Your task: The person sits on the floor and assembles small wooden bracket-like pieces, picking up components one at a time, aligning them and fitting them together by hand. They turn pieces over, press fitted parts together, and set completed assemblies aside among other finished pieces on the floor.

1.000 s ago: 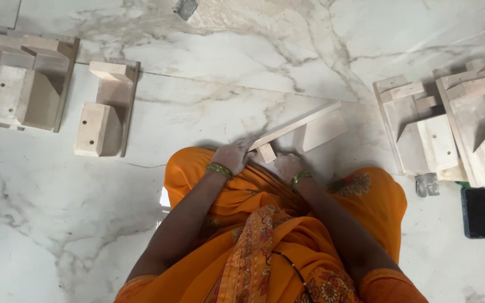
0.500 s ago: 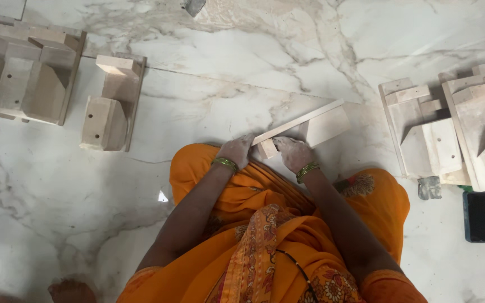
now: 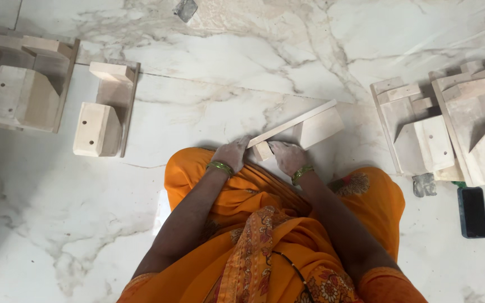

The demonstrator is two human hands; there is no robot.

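I sit on a white marble floor in orange cloth. A pale wooden assembly [image 3: 310, 124], a long thin board with a block fixed near its far end, lies tilted in front of my knees. My left hand [image 3: 232, 154] grips the near end of the board. My right hand [image 3: 288, 157] holds the same end from the other side, beside a small wooden block [image 3: 262, 151] between the two hands. Both wrists wear green bangles.
Finished wooden pieces lie at the left [image 3: 103, 112] and far left [image 3: 21, 87]. A stack of similar wooden pieces [image 3: 450, 134] sits at the right, with a black phone [image 3: 472, 212] and a small grey object [image 3: 424, 184] near it.
The view has shifted slightly. My hands stay at the near end of the board; the right hand has settled closer to the small block.
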